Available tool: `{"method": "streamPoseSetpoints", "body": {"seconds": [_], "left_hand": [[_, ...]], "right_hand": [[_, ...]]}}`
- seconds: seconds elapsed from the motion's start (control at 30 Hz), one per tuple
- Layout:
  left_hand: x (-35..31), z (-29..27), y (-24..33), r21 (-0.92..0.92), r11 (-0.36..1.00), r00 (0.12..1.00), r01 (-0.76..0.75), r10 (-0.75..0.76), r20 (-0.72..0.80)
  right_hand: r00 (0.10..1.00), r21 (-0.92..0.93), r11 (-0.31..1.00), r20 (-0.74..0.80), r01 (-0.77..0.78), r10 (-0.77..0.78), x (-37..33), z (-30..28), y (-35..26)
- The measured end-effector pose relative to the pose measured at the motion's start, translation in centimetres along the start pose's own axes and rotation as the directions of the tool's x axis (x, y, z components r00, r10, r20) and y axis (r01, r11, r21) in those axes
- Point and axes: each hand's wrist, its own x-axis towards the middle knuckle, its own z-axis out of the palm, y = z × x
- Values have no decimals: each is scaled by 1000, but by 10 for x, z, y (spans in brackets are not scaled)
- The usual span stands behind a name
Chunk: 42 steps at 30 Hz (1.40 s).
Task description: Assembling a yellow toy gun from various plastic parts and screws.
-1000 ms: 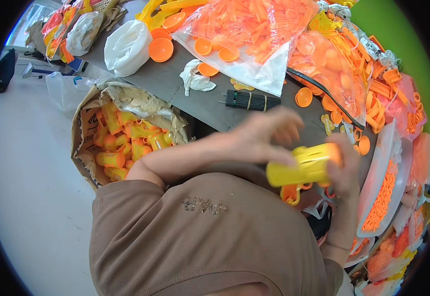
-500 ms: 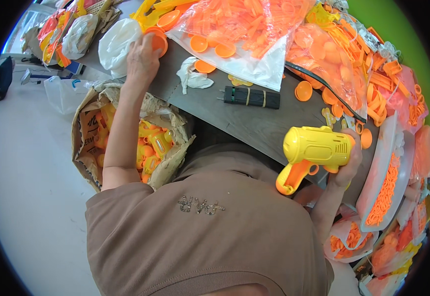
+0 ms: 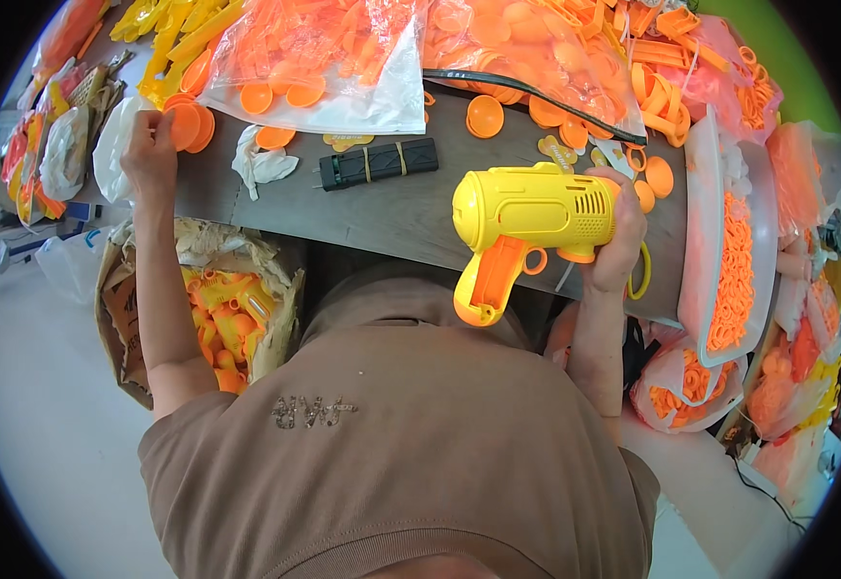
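Note:
In my right hand (image 3: 619,232) is a yellow toy gun (image 3: 536,207), held by its front end. Its orange-lined handle points down toward me, and a small orange trigger ring sits beside it. My left hand (image 3: 153,159) reaches to the table's far left, its fingers closed at the edge of several overlapping round orange cups (image 3: 192,125). The fingertips are partly hidden, but they appear to pinch a cup's rim. A white plastic bag (image 3: 114,154) lies right beside that hand.
A paper sack (image 3: 290,318) of yellow and orange toy parts stands below the table edge. On the table (image 3: 372,222) lie a black banded tool (image 3: 379,164), a crumpled white tissue (image 3: 261,164) and clear bags of orange parts (image 3: 333,48). A bin (image 3: 700,270) holds orange rings.
The view has swung, so the table and sack appear shifted left. My left hand stays at the orange cups. The toy gun remains in my right hand.

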Motion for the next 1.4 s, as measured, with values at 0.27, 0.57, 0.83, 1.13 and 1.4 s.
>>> {"method": "streamPoseSetpoints", "body": {"seconds": [0.27, 0.57, 0.83, 1.13, 1.4], "left_hand": [[-33, -30, 131, -545, 813, 964, -202, 68, -256], [-81, -24, 243, -929, 297, 966, 220, 64, 249], [-83, -22, 247, -875, 93, 827, 474, 295, 479], [-99, -42, 253, -729, -39, 692, 683, 353, 629], [-86, -48, 240, -179, -277, 304, 944, 520, 798]], "right_hand": [[994, 140, 988, -105, 59, -44, -6, 22, -15], [956, -143, 966, -170, 217, -239, -19, 28, -29], [937, -268, 929, -169, 256, -307, -30, 36, -34], [932, -239, 918, -106, 315, -347, -39, 48, -26], [902, -102, 897, 41, 431, -429, -68, 40, -15]]}}
